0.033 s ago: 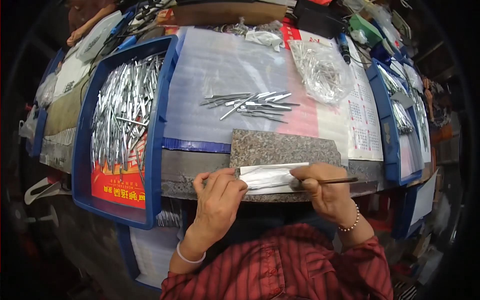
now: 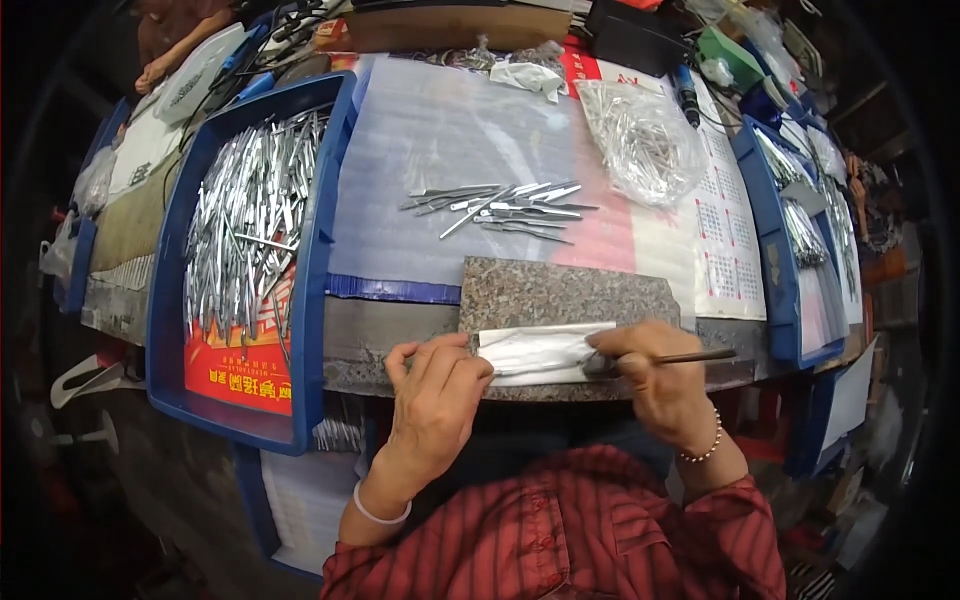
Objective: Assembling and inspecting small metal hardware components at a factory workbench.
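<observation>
My left hand (image 2: 432,400) rests at the left end of a white sheet (image 2: 530,350), its fingers curled and pressed together. What they pinch at the sheet's edge is too small to make out. A thin grey line, perhaps a narrow metal strip, runs along the front of the sheet. At the sheet's right end, my right hand (image 2: 660,385) is closed round a thin, dark, stick-like tool (image 2: 705,356). Its back end sticks out to the right; its working tip is mostly hidden by the fingers. The sheet lies on a speckled stone slab (image 2: 570,290) at the table's front edge.
Beyond the slab lies a loose pile of thin metal pieces (image 2: 510,210) on foam sheeting (image 2: 400,140). A blue tray (image 2: 315,250) of similar pieces stands left. A clear plastic bag (image 2: 645,140) and another blue tray (image 2: 785,290) are right. Another person's arm (image 2: 185,45) shows far left.
My right hand and the tool have shifted slightly to the right, with the tool's back end further out. My left hand has hardly moved.
</observation>
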{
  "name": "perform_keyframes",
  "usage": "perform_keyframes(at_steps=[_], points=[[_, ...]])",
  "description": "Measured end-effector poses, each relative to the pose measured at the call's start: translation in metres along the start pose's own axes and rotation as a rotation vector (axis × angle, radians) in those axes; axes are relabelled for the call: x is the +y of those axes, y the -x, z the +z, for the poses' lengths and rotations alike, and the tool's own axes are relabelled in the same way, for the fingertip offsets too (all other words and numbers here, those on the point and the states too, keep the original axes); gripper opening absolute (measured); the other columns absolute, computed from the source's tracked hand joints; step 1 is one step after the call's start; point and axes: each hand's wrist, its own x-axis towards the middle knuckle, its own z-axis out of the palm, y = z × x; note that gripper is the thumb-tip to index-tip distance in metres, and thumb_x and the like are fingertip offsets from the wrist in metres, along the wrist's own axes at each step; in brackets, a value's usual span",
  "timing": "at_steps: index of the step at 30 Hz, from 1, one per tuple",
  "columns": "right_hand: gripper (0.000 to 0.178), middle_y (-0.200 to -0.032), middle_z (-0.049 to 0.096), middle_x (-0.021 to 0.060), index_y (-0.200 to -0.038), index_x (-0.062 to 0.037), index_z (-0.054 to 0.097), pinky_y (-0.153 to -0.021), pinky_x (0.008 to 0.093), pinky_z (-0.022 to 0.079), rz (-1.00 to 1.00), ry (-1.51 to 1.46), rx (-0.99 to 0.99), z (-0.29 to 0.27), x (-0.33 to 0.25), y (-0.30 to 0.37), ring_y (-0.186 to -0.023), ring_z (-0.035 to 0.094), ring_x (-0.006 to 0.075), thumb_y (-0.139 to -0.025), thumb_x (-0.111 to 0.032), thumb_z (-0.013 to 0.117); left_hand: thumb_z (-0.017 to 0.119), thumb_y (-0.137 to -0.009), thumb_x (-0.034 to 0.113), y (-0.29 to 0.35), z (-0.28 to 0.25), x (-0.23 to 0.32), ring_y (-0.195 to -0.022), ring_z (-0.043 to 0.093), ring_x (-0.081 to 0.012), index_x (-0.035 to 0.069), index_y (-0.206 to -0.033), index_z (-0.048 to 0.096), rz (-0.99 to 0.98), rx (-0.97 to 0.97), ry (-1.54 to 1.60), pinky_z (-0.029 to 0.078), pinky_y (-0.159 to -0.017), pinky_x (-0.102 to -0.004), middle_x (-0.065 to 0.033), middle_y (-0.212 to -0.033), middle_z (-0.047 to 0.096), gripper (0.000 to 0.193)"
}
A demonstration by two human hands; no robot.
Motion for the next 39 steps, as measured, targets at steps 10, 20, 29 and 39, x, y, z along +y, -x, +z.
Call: perform_keyframes(at_steps=[10, 20, 29, 39], points=[[0.024, -0.107, 0.062, 0.0121, -0.120, 0.0016, 0.052, -0.057, 0.0236, 0.044, 0.387, -0.831, -0.078, 0.017, 0.003, 0.053, -0.066, 0.054, 0.0075, -0.099, -0.005, 0.042, 0.072, -0.072, -0.001, 0.030, -0.028, 0.031, -0.093, 0.065, -0.0268, 0.006, -0.092, 0.061, -0.012, 0.139, -0.015, 0.039, -0.084, -0.0429, -0.0055, -0.088, 0.062, 0.024], [0.012, -0.079, 0.067, 0.0094, -0.094, 0.0043, 0.066, -0.061, 0.0248, 0.049, 0.405, -0.714, -0.291, 0.048, -0.021, 0.058, -0.068, 0.064, 0.0127, -0.088, -0.003, 0.059, 0.069, -0.077, -0.001, 0.154, -0.061, 0.028, -0.087, 0.064, -0.0302, 0.004, -0.090, 0.062, -0.415, 0.153, -0.094, 0.045, -0.080, -0.0387, -0.0121, -0.090, 0.066, 0.016], [0.014, -0.081, 0.066, 0.0068, -0.099, 0.0035, 0.063, -0.065, 0.0220, 0.048, 0.502, -0.730, -0.313, 0.060, -0.035, 0.054, -0.070, 0.060, 0.0083, -0.092, -0.009, 0.062, 0.063, -0.084, 0.010, 0.251, -0.047, -0.089, -0.077, 0.060, -0.0321, 0.007, -0.086, 0.062, -0.745, 0.314, -0.532, 0.040, -0.070, -0.0426, -0.0107, -0.081, 0.064, 0.004], [0.022, -0.087, 0.060, 0.0229, -0.110, 0.0000, 0.046, -0.049, 0.0399, 0.059, 0.869, -1.649, -0.151, 0.050, -0.027, 0.049, -0.054, 0.061, 0.0209, -0.097, -0.017, 0.051, 0.065, -0.084, 0.008, 0.199, -0.049, -0.057, -0.076, 0.059, -0.0297, 0.007, -0.090, 0.065, -0.562, 0.268, -0.556, 0.040, -0.073, -0.0425, -0.0101, -0.082, 0.063, 0.006]])
